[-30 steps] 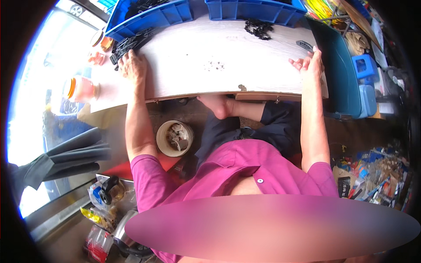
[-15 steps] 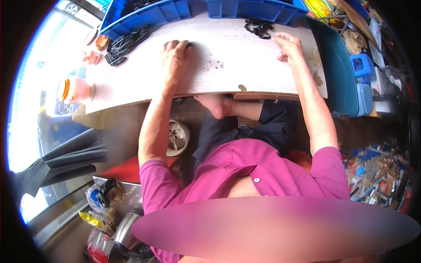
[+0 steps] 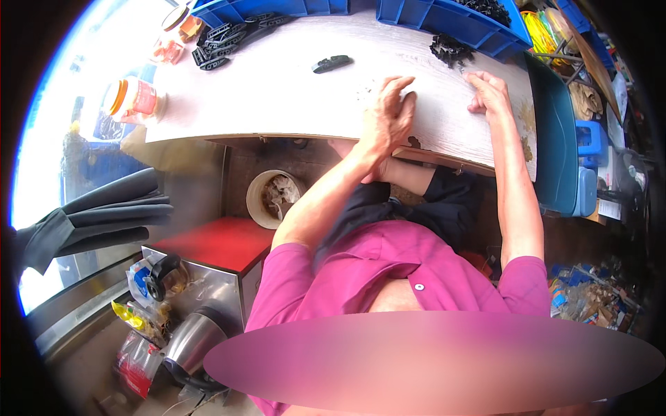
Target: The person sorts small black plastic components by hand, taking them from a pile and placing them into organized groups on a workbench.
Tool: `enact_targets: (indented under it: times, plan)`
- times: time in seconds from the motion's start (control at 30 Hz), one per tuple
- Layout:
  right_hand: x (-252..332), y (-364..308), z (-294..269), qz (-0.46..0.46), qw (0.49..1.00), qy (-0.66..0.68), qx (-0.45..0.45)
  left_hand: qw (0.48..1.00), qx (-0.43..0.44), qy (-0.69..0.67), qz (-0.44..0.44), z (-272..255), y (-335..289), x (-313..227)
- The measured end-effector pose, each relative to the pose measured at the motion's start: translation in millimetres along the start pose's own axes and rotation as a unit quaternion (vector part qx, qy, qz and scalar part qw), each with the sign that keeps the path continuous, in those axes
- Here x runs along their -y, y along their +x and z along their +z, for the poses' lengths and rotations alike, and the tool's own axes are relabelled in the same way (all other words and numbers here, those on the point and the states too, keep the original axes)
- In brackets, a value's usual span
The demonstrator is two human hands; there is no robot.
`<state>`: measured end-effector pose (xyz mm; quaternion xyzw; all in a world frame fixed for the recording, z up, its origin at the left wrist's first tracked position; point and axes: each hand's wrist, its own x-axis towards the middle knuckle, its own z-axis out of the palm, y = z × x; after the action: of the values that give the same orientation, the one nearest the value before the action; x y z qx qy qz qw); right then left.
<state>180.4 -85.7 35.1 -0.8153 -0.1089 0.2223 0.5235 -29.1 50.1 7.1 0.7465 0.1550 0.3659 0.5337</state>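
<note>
My left hand [image 3: 390, 119] hovers at or rests on the front middle of the pale table [image 3: 277, 104], its thumb and fingers apart. Some small dark bits lie by its fingers, partly hidden. Beyond it, to the left, a single black elongated plastic piece [image 3: 332, 64] lies by itself. My right hand [image 3: 491, 93] is curled at the right of the table, thumb and fingertips brought together. Whatever they may pinch is too small to name. Just past those fingertips sits a heap of small black parts [image 3: 449, 50].
Similar black pieces [image 3: 220, 45] are piled at the far left. Two blue bins [image 3: 451, 31] line the back; the right one holds black parts. An orange-lidded jar [image 3: 135, 98] stands at the left edge. A teal tub [image 3: 555, 139] adjoins the right edge; a waste bucket [image 3: 258, 201] stands below.
My left hand has let go of the black elongated piece and moved right and nearer to me. My right hand stays curled near the small parts. The whole view has shifted somewhat.
</note>
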Motion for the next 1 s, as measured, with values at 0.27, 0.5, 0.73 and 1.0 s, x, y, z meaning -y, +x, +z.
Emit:
enact_targets:
  times: [0.27, 0.5, 0.73, 1.0]
  plan:
    - [-2, -52, 36, -0.020, 0.958, 0.204, 0.199, 0.985, 0.120, -0.013, -0.120, 26, 24, -6]
    - [1, -64, 45, -0.043, 0.959, 0.221, 0.170, 0.961, 0.097, -0.237, -0.102, 34, 18, 12]
    - [1, -72, 53, -0.083, 0.957, 0.239, 0.143, 0.905, 0.074, -0.367, -0.203, 26, 23, 17]
    - [-2, -77, 59, -0.095, 0.948, 0.272, 0.135, 0.889, 0.064, -0.374, -0.257, 16, 25, 7]
